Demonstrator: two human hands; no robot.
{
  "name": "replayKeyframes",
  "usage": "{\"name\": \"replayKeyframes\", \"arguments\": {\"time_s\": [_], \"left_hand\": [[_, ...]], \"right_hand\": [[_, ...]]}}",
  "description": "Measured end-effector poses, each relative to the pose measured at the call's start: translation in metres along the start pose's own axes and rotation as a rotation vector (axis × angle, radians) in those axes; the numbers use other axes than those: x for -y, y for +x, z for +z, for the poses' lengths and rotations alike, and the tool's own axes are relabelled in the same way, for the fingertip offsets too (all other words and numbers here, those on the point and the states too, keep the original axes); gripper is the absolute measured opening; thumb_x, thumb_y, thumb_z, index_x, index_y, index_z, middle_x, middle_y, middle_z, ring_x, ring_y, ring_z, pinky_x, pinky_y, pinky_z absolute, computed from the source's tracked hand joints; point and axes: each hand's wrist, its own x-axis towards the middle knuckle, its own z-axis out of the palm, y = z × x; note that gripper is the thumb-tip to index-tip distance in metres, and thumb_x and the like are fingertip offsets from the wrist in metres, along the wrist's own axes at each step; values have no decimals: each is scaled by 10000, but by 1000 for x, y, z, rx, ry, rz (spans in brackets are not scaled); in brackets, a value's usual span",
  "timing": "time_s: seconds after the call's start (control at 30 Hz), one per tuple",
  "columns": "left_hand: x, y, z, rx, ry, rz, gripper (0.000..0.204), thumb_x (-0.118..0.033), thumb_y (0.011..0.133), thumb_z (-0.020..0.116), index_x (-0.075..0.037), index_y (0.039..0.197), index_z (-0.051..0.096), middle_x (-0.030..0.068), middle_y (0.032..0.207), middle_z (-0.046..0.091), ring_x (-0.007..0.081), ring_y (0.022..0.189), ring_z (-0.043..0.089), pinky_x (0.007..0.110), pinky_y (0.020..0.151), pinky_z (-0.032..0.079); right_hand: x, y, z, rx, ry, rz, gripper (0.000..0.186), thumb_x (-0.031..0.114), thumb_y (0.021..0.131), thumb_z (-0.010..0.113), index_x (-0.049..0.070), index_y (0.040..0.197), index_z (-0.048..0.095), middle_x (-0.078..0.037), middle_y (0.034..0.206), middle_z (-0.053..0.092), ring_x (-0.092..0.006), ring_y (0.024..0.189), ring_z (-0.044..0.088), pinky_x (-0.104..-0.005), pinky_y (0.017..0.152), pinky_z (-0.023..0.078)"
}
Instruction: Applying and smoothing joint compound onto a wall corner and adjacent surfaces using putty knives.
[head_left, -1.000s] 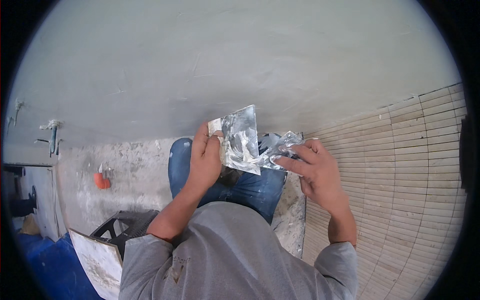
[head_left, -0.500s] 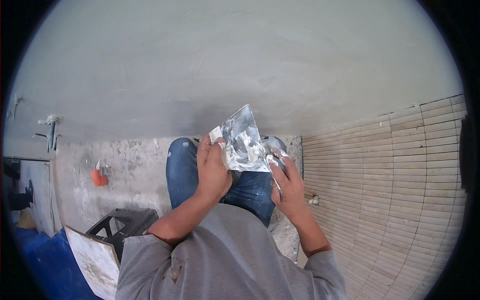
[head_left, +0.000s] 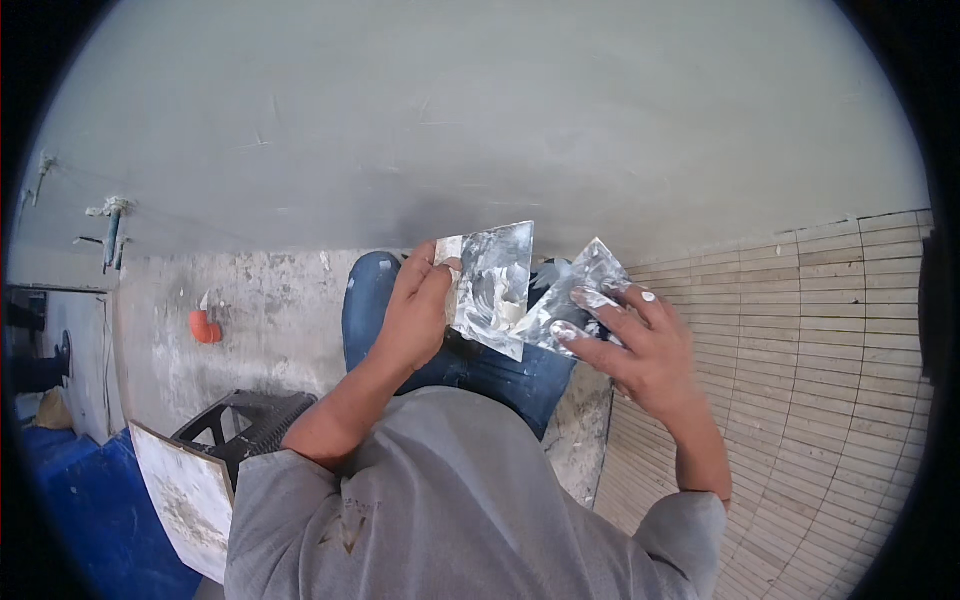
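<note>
Both hands are out in front of the grey shirt (head_left: 470,490), above the knees of paint-flecked blue jeans (head_left: 375,310). Left hand (head_left: 418,310): grip closed on the pale-edged side of a flat metal blade (head_left: 480,262), thumb laid over its near face. We note white paste (head_left: 508,312) smeared across that face, thickest toward the lower right part.

Right hand (head_left: 648,350): grip closed on a second metal blade (head_left: 562,302), smaller in view and streaked white, fingers spread over its upper face. We see white residue on these fingertips too. The second blade is tilted, one corner pointing up and away, another reaching the right edge of the first blade beside the paste; whether the two touch there, we cannot tell. Both blades are over the lap, well short of the tiled surface.

Surroundings: a smooth grey wall (head_left: 520,120) ahead, with faint scratches; narrow beige tiles (head_left: 770,350) along the right. On the left we record pipe stubs (head_left: 112,235) crusted with pale material, an orange elbow pipe (head_left: 204,327) on a rough, stained surface (head_left: 265,320), a black plastic stool (head_left: 235,425), a stained white board (head_left: 190,500) leaning near it, and blue sheeting (head_left: 110,505) beyond.
</note>
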Motion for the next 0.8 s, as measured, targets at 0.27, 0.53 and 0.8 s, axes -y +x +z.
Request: {"name": "replayKeyframes", "arguments": {"time_s": [0.27,0.53,0.8], "left_hand": [[6,6,-13,44,-52,-98,308,-74,977,435,16,1250,546,43,1070,612,95,923,577,243,803,474],[-4,1,-4,83,-28,-71,346,-56,950,401,34,1261,524,99,1082,638,165,923,661,303,798,553],[-3,5,-22,-46,37,25,331,-68,974,408,11,1260,556,59,1079,622,114,955,597,264,811,494]], "right_hand": [[1,18,-28,191,-2,-146,331,221,766,690,297,1086,726,15,1134,642,-201,1040,587,-423,864,519],[3,31,-24,141,9,-189,302,227,797,662,288,1084,732,22,1107,637,-182,1021,581,-415,850,516],[-3,31,-23,240,107,-101,313,151,785,687,247,1079,732,17,1071,654,-196,970,582,-379,840,512]]}}
